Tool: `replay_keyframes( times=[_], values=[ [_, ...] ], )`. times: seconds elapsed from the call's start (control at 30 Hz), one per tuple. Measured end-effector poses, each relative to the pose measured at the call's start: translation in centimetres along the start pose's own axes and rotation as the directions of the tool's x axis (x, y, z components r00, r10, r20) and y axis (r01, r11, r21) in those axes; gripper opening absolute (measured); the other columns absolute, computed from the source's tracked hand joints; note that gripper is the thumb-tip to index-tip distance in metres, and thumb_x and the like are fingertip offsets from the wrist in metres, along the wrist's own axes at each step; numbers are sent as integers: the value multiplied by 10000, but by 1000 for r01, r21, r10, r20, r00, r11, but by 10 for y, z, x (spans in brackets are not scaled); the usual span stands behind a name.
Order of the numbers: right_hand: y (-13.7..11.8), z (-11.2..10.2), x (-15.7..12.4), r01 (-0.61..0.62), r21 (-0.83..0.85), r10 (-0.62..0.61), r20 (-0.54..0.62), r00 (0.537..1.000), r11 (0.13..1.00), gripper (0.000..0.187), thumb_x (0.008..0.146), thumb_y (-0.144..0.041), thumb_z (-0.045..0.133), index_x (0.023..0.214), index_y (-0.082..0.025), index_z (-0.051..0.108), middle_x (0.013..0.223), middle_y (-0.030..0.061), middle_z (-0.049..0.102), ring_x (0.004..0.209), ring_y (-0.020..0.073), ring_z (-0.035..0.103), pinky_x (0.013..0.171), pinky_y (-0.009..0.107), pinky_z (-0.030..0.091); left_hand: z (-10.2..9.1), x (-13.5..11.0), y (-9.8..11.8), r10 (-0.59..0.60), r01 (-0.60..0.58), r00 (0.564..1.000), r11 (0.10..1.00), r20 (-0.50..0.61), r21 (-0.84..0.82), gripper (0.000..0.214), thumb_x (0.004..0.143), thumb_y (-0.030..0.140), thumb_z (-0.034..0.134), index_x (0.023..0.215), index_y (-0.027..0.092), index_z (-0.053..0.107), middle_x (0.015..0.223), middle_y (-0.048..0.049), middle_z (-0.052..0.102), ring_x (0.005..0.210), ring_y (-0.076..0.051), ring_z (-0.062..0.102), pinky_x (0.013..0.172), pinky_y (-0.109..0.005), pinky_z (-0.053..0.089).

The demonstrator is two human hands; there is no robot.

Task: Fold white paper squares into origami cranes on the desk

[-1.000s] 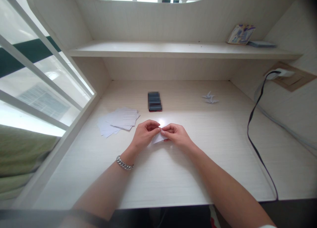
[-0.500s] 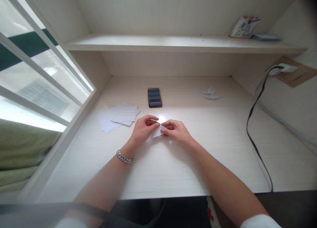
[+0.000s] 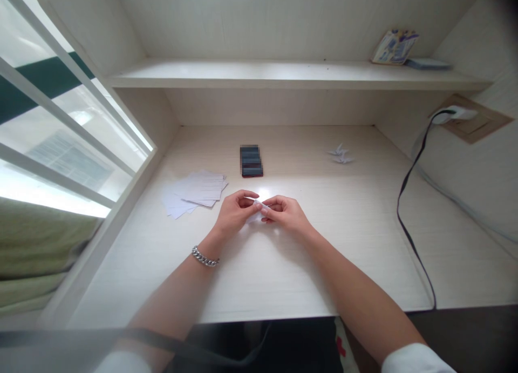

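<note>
Between my two hands is a small folded piece of white paper [image 3: 254, 217], partly covered by the fingers. My left hand [image 3: 236, 211] pinches its left side with thumb and fingers; a silver chain bracelet sits on that wrist. My right hand [image 3: 286, 211] grips the right side, its thumb close to the left thumb at the upper edge. To the left of my left hand lies a loose fanned stack of white paper sheets [image 3: 198, 188], some with printed lines. Farther back on the right, small folded paper pieces with pointed ends [image 3: 340, 154] rest on the desk.
Behind my hands lies a dark phone-like object [image 3: 251, 161], its face pixelated. A black cord [image 3: 401, 200] runs from the wall socket [image 3: 471, 119] down to the desk's front edge. A shelf [image 3: 259, 73] spans the back, holding a colourful box [image 3: 394, 46]. Window bars stand left.
The paper has turned between my fingers, and less of its flat face shows now. My thumbs have come closer together. The whole view has shifted slightly.
</note>
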State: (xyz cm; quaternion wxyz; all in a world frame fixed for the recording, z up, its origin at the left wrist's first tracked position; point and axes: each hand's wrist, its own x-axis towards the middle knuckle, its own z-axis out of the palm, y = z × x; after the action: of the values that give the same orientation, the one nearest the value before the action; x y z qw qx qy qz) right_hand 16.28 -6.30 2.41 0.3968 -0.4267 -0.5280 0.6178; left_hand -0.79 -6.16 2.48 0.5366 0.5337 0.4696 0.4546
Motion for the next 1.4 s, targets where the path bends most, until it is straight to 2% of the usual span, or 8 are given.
replay_keyframes(
  times=[0.1, 0.2, 0.4, 0.57, 0.67, 0.83, 1.07, 1.4],
  values=[
    [-2, 0, 0, 14, -27, -16, -70, 997, 1000, 364, 633, -403, 733, 866, -141, 634, 742, 61, 680, 648, 180, 662, 618, 311, 541, -2, 3, -1, 28, -27, 998, 999, -63, 19, 342, 667, 345, 700, 932, 149, 612, 719, -41, 641, 657, -140, 593, 579, -242, 436],
    [-3, 0, -1, 51, -77, -60, -114, 992, 996, 340, 646, -397, 722, 853, -139, 642, 740, 58, 676, 635, 172, 656, 613, 305, 544, -3, 3, -1, 75, -69, 995, 994, -67, 85, 299, 686, 352, 681, 907, 155, 641, 675, -10, 579, 611, -106, 527, 539, -217, 394],
    [0, 2, -2, 166, -137, -181, -112, 977, 977, 302, 688, -399, 685, 861, -154, 656, 745, 48, 671, 639, 161, 645, 623, 299, 541, 0, 0, 3, 99, -92, 994, 982, -34, 166, 270, 670, 357, 697, 862, 171, 665, 558, 36, 449, 513, -75, 377, 457, -203, 279],
    [1, 2, -4, 179, -218, -205, -105, 973, 959, 277, 714, -397, 661, 881, -177, 678, 740, 41, 674, 632, 158, 645, 617, 296, 535, -2, 1, 4, 94, -83, 994, 980, -55, 178, 280, 657, 368, 704, 856, 174, 669, 535, 42, 414, 500, -77, 347, 447, -207, 256],
    [0, 2, -4, 155, -206, -178, -101, 979, 966, 284, 710, -399, 661, 884, -176, 687, 739, 44, 679, 626, 153, 643, 609, 291, 535, -3, 2, 3, 95, -84, 994, 980, -53, 178, 291, 644, 370, 712, 856, 174, 671, 527, 44, 416, 495, -78, 349, 446, -208, 258],
    [-3, 1, -2, 75, -70, -81, -85, 993, 995, 329, 667, -409, 698, 863, -145, 692, 720, 52, 683, 610, 152, 646, 593, 288, 541, -3, 2, 3, 86, -78, 995, 984, -46, 160, 322, 647, 372, 708, 896, 172, 663, 571, 25, 488, 523, -85, 414, 473, -211, 319],
    [-5, 0, 0, -75, 110, 82, -56, 995, 991, 362, 609, -409, 749, 835, -133, 692, 736, 61, 681, 593, 142, 647, 581, 275, 543, -4, 0, 7, 71, -63, 996, 987, -50, 147, 329, 631, 343, 723, 903, 169, 661, 529, 47, 409, 492, -71, 358, 447, -202, 280],
    [-1, 1, 2, -98, 143, 106, -54, 993, 985, 334, 622, -397, 747, 818, -132, 689, 725, 62, 679, 563, 132, 642, 527, 238, 531, 0, -1, 8, 36, -31, 998, 996, -54, 79, 327, 629, 358, 716, 883, 160, 659, 539, 39, 450, 497, -75, 379, 457, -207, 287]
  ],
)
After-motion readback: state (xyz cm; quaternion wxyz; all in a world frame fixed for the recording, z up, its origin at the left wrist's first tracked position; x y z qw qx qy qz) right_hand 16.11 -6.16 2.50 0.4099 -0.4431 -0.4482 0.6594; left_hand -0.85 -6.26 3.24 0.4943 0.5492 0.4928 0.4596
